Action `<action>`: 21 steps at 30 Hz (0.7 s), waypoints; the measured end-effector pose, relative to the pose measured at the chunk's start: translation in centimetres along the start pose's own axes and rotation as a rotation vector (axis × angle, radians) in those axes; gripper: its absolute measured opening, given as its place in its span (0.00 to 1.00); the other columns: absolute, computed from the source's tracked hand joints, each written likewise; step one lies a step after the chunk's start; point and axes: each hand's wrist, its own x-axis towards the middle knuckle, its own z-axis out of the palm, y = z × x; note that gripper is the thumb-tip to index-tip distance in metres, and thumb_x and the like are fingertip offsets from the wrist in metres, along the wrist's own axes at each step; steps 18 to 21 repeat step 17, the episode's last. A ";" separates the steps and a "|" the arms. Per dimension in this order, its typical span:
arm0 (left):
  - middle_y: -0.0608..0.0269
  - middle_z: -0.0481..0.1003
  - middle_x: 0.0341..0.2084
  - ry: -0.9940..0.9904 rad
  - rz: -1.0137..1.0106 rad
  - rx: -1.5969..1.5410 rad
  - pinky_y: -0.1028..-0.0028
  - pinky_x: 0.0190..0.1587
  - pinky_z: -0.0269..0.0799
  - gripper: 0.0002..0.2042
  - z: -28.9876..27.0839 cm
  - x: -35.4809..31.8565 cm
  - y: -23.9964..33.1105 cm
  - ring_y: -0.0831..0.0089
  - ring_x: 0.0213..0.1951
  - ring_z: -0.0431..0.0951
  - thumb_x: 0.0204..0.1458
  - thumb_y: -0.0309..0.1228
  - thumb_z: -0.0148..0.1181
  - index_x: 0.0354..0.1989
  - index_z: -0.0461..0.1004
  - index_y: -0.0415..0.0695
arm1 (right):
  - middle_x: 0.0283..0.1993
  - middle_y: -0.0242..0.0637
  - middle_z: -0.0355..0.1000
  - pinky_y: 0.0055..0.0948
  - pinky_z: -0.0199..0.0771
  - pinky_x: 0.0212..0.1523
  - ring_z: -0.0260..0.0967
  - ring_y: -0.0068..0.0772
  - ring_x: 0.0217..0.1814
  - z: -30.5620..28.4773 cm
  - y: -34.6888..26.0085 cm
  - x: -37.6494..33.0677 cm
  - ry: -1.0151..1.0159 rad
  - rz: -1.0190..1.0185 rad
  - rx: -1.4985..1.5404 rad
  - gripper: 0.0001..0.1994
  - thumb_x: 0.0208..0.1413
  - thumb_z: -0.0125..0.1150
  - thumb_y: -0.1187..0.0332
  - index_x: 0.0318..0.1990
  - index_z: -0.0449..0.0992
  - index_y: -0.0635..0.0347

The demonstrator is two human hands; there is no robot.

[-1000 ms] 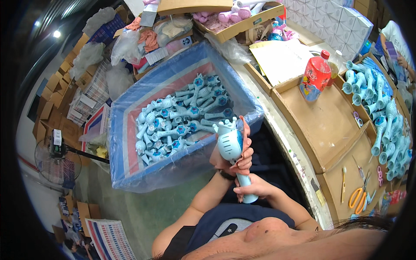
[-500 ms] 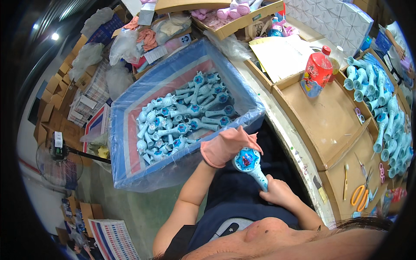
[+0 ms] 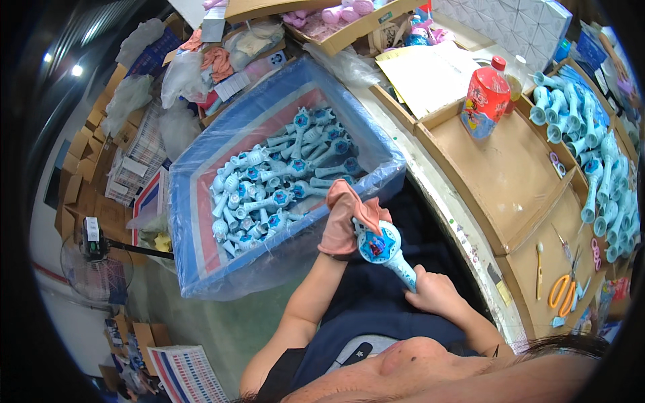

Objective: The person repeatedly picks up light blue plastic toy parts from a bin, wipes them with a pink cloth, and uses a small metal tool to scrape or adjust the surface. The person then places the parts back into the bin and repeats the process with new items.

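A light blue toy wand (image 3: 403, 269), with a round head bearing a darker blue star and a picture, slants over my lap. Its handle end is in my right hand (image 3: 435, 293), fingers closed around it. My left hand (image 3: 339, 228) is wrapped in a coral-pink cloth or glove, and a loose fold of the cloth (image 3: 369, 213) lies against the upper edge of the wand's head. The covering hides my left fingers. Beyond my hands, a plastic-lined blue, white and red bin (image 3: 195, 279) holds many similar wands (image 3: 279, 198).
At right, the table (image 3: 463, 252) carries shallow cardboard trays (image 3: 484, 181), a red bottle (image 3: 485, 101), orange-handled scissors (image 3: 562, 292), a brush (image 3: 539, 269) and a pile of blue wand parts (image 3: 608, 174). A fan (image 3: 94, 262) stands at left; boxes (image 3: 84, 144) lie behind it.
The cloth-covered left hand has turned more upright and shifted around the wand's head, uncovering more of its rim. The wand has moved slightly left; the right hand still grips its handle.
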 end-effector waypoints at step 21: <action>0.48 0.79 0.38 -0.012 0.322 0.738 0.68 0.51 0.74 0.15 -1.8 1.0 0.6 0.70 0.36 0.79 0.55 0.35 0.65 0.45 0.72 0.39 | 0.28 0.56 0.76 0.50 0.77 0.37 0.77 0.58 0.32 0.4 0.7 0.2 -0.027 -0.005 -0.041 0.19 0.51 0.63 0.59 0.39 0.68 0.67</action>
